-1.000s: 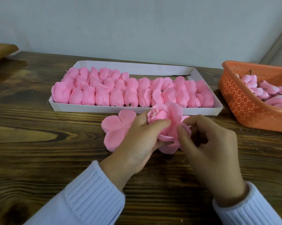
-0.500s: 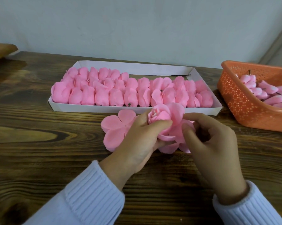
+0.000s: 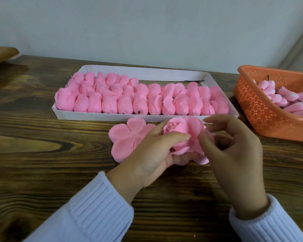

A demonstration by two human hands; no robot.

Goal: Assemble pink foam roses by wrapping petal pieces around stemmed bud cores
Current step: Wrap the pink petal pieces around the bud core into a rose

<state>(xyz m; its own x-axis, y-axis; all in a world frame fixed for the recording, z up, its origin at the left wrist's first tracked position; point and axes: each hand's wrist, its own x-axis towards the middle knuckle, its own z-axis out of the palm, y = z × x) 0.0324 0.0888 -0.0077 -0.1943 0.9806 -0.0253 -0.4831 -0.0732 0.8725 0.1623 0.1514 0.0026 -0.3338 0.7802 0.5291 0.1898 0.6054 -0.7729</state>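
Head view: at centre frame the left hand (image 3: 152,154) grips a part-wrapped rose (image 3: 180,128), and the right hand (image 3: 234,151) pinches its outer petal. A petal piece (image 3: 124,137) waits just left. The tray (image 3: 147,72) above looks nearly full. Buds (image 3: 287,96) in the basket (image 3: 262,109), right, remain.

The half-made rose (image 3: 180,130) is held off the table with its tight bud facing up and loose petals flaring round it (stem hidden). The left hand (image 3: 150,154) grips it and the right hand (image 3: 234,154) pinches an outer petal. Just left of it a flat petal piece (image 3: 126,137) lies partly under the left hand. Pink bud cores (image 3: 287,96) lie heaped in the orange basket (image 3: 255,105), far right.
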